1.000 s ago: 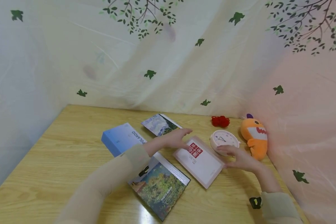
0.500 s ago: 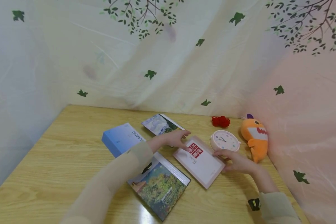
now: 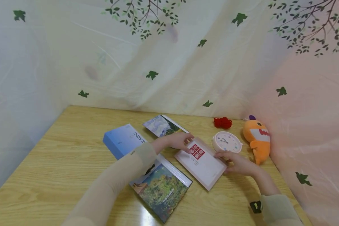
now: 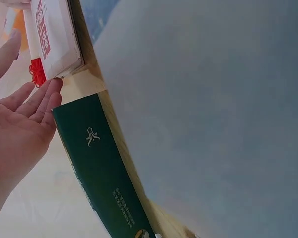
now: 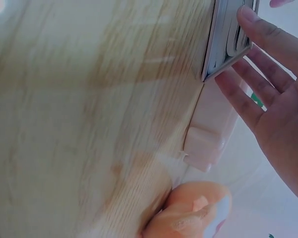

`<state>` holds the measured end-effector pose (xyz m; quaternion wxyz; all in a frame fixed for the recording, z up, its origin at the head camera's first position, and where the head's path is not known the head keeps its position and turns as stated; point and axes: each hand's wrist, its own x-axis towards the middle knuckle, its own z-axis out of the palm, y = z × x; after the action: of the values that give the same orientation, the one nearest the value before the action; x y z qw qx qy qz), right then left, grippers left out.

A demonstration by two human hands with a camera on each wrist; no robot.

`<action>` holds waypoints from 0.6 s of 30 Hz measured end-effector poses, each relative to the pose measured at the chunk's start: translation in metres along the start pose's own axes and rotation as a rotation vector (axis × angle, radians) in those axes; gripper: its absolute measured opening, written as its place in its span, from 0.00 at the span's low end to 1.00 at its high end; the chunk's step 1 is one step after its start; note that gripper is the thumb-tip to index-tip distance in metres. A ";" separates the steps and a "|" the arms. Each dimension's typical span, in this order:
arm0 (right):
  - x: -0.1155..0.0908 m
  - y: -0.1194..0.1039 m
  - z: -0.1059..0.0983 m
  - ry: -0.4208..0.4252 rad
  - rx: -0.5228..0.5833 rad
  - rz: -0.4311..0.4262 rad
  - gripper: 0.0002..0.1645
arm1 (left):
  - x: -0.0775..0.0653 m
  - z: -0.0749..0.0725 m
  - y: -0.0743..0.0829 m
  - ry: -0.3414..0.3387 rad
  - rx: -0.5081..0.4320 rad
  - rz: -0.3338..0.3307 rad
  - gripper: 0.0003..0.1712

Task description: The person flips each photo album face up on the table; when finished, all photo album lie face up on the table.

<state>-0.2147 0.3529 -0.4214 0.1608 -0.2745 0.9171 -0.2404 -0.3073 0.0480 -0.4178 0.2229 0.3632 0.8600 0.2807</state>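
A flat white rectangular item [image 3: 212, 171] with a pink border and a red block of characters lies slanted on the table; its exact kind cannot be told. At its far left end is my left hand [image 3: 178, 140], fingertips right at the corner and thumb held apart over the cover, as the left wrist view shows. My right hand [image 3: 241, 164] holds the right corner. In the right wrist view its thumb [image 5: 260, 27] lies on the end face while the fingers are along the other side. A pink round clock [image 3: 227, 142] stands just beyond the right hand.
Near the left arm are a blue Polaroid box [image 3: 120, 141] and a photo album [image 3: 164, 191]. A picture-covered item [image 3: 161, 125] with a dark green side [image 4: 102, 158] lies behind. Red yarn [image 3: 222, 122] and an orange plush toy [image 3: 260, 141] sit by the back-right wall.
My right hand has come down from over the clock onto the right corner of the white item. My left fingers have dropped slightly at the other end. The white item itself stays in place.
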 end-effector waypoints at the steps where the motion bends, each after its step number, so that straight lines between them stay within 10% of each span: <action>1: 0.000 0.000 0.000 0.000 0.004 0.002 0.36 | 0.000 0.000 0.000 0.001 0.000 -0.003 0.42; 18: 0.001 -0.003 -0.004 0.003 0.073 -0.011 0.40 | -0.001 0.000 -0.004 0.041 -0.109 0.009 0.39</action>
<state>-0.2159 0.3517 -0.4169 0.1678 -0.2729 0.9065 -0.2750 -0.3088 0.0452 -0.4197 0.2233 0.3486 0.8462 0.3355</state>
